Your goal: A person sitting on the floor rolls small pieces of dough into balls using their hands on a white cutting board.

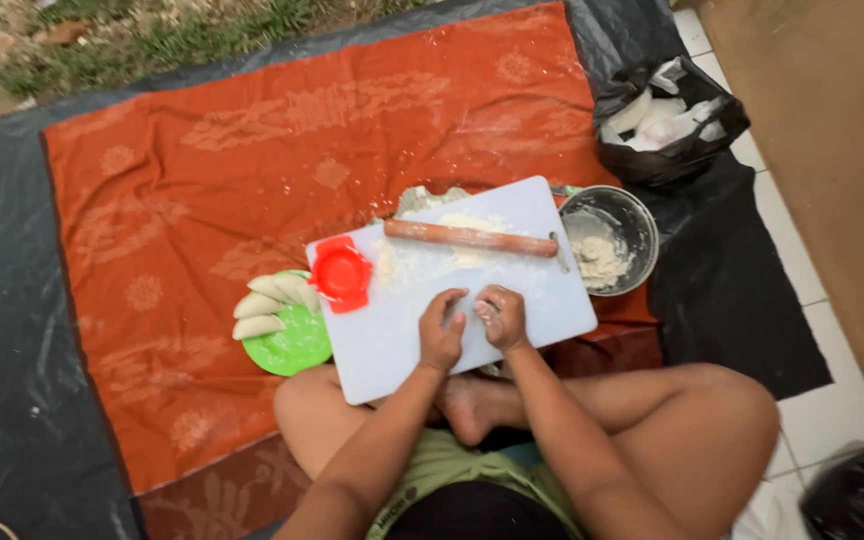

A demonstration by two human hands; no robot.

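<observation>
From my seat at the feed, the left hand (440, 335) and right hand (501, 316) meet over the near edge of the white rectangular plastic cutting board (392, 340), both curled around a small pale lump of dough (479, 311) pinched between the fingertips; it is mostly hidden, so I cannot tell its shape. My worry is the board: it rests partly on the crossed legs, so hard pressing could tip it and send the long wooden rolling pin (470, 238) rolling off toward the round metal bowl of flour mixture (607, 240). The red plastic dumpling press (341, 274) sits at the board's left corner and could slide too. What dough shows looks soft, whitish and floury. Finished folded dumplings (272, 303) lie on a round green plate (297, 345) on the orange patterned cloth (202, 180).
</observation>
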